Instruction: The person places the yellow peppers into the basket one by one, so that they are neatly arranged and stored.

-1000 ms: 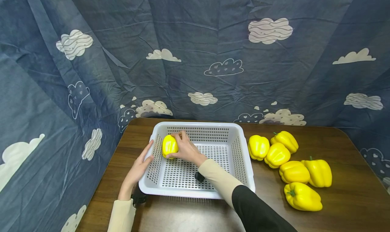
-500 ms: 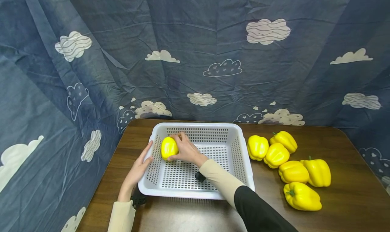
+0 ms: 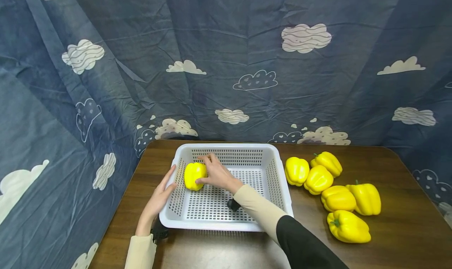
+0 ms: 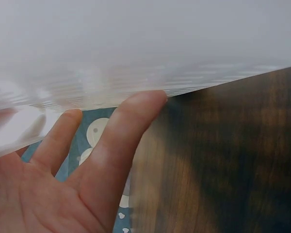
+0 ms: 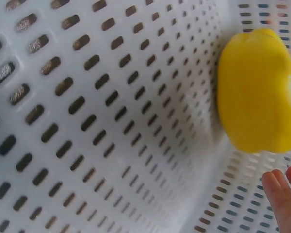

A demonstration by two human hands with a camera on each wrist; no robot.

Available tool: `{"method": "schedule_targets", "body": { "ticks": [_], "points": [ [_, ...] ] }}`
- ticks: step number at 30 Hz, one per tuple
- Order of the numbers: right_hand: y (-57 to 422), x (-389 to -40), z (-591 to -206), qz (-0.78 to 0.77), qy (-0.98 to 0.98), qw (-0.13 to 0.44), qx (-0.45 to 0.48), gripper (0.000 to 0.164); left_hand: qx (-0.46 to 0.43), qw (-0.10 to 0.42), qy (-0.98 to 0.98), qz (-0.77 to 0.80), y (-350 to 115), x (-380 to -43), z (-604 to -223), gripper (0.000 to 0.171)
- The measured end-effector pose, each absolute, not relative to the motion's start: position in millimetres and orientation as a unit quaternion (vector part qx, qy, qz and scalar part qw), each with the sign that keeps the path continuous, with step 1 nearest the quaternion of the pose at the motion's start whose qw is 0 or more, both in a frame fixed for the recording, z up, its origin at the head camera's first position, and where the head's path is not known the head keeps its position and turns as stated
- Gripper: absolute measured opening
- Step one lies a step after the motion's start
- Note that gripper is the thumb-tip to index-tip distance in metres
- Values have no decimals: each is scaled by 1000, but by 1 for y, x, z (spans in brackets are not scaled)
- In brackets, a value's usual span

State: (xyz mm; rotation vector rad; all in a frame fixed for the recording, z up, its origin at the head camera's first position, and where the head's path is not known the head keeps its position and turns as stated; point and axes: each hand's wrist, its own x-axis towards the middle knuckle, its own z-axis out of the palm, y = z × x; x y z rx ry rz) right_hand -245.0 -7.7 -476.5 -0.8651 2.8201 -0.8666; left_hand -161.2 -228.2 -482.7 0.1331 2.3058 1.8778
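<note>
A yellow bell pepper (image 3: 195,176) lies in the left part of a white perforated plastic basket (image 3: 226,224). My right hand (image 3: 220,175) is over the basket beside the pepper, fingers and thumb spread. In the right wrist view the fingertips (image 5: 280,187) are apart from the pepper (image 5: 257,92); in the head view the thumb overlaps its edge, and I cannot tell whether it touches. Along the basket's left outer side lies my left hand (image 3: 157,200). Its fingers are extended against the wall, as the left wrist view shows with the thumb (image 4: 131,121) near the basket (image 4: 136,39).
To the right of the basket, several yellow bell peppers (image 3: 337,198) lie on the brown wooden table (image 3: 399,229). A dark blue curtain with cloud prints (image 3: 254,116) hangs behind the table. A small black device (image 3: 233,205) shows under my right wrist.
My right hand has loosened from the pepper, its fingers now spread wider. The pepper has come down slightly in the basket. My left hand stays at the basket's side; the head view has shifted a little.
</note>
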Motion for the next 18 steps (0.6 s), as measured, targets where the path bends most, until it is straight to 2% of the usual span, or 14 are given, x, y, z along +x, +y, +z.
{"method": "schedule_targets", "body": {
  "ticks": [18],
  "points": [
    [34,-228,-438,-359,882,4,-304,75,44,84,769,632,-228,-161,-483,58]
  ]
}}
